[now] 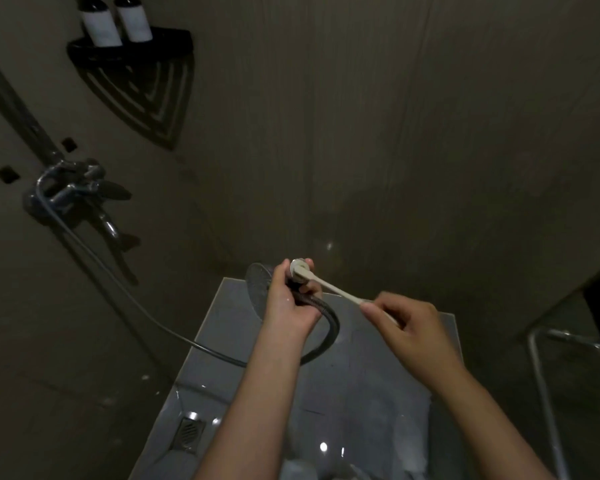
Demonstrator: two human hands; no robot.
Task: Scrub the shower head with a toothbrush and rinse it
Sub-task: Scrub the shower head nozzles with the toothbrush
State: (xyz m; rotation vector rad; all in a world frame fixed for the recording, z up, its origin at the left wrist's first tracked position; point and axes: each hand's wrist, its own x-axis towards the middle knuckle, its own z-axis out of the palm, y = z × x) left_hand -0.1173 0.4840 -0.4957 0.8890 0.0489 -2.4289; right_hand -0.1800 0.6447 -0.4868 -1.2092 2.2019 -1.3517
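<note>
The left hand (288,299) held the shower head (257,282) in front of the person, above the wet grey floor (378,393). Its grip was closed around the handle, with the fingers curled over it. The dark round face of the shower head stood out to the left of this hand and was partly hidden behind it.

The right hand (406,323) held the white toothbrush (329,287) by the rear end of its handle, pinched between the thumb and the bent fingers, so this grip was narrow and closed on the brush. The toothbrush ran up and to the left, and its brush end lay on a shiny round part of the shower head, just beside the fingertips of the left hand.

A dark hose (118,282) made a loop below the left hand and went away to the left, up to the mixer tap (66,192) on the wall. Higher on the wall, a black corner shelf (132,53) carried two dark bottles (101,22) with white labels. A floor drain (187,434) was in the floor near the left forearm, and a metal frame (542,375) stood at the right edge.
</note>
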